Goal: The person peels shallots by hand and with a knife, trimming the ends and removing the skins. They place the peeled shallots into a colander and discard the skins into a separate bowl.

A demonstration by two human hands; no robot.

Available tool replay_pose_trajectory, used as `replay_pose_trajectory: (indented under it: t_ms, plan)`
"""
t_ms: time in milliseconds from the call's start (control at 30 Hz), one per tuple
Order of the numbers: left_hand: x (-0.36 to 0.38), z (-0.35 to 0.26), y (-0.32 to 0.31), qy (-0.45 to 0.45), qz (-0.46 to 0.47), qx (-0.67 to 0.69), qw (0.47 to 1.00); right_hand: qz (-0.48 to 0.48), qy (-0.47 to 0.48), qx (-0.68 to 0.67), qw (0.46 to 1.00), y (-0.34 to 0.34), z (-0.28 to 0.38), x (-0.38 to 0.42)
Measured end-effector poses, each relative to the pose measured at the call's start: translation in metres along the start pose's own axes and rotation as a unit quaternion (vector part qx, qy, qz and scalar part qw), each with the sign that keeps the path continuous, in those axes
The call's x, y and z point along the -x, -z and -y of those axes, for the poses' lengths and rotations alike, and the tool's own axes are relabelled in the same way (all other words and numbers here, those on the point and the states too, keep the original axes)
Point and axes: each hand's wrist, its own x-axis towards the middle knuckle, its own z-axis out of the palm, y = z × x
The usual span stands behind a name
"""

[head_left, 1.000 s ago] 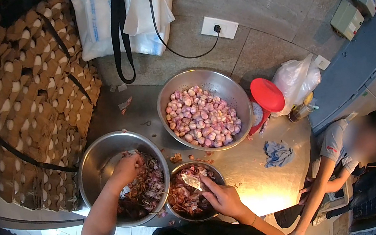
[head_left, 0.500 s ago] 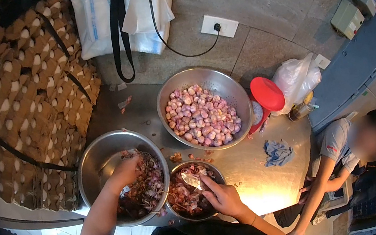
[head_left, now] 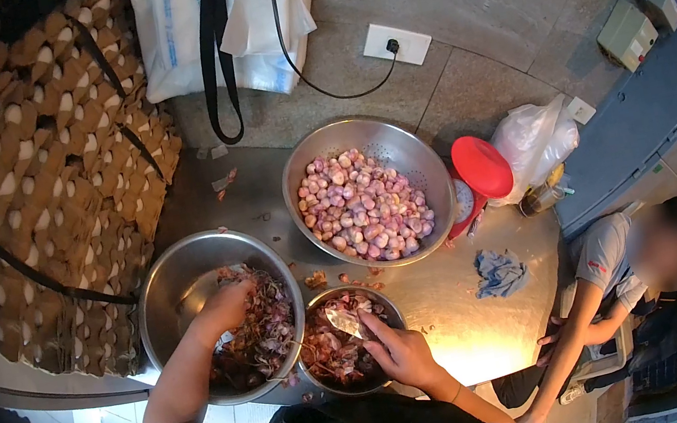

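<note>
My left hand (head_left: 230, 307) reaches into a large steel bowl (head_left: 155, 291), its fingers curled down among unpeeled shallots with dry skins and stems (head_left: 272, 323). What the fingertips pinch is hidden. My right hand (head_left: 401, 352) is closed round the handle of a small knife (head_left: 345, 323). The knife's broad, shiny blade lies over a smaller steel bowl (head_left: 396, 314) of reddish shallot peelings (head_left: 327, 351). Behind both bowls, a wide steel colander (head_left: 428, 167) holds a heap of peeled pink shallots (head_left: 363, 207).
Stacked egg trays (head_left: 45, 191) rise on the left. A red dial scale (head_left: 481, 170), a plastic bag (head_left: 530, 143) and a crumpled blue cloth (head_left: 500, 272) are on the steel table (head_left: 457, 317). A seated person (head_left: 606, 264) is at the right. A cord hangs from a wall socket (head_left: 398, 44).
</note>
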Motion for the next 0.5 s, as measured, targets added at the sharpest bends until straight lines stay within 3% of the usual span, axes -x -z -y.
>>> replay_pose_trajectory:
  t_ms: [500]
  plan:
    - [0.0009, -0.0023, 0.0025, 0.001, 0.015, 0.005, 1.000, -0.013, 0.008, -0.007, 1.000, -0.0016, -0.0021, -0.0002]
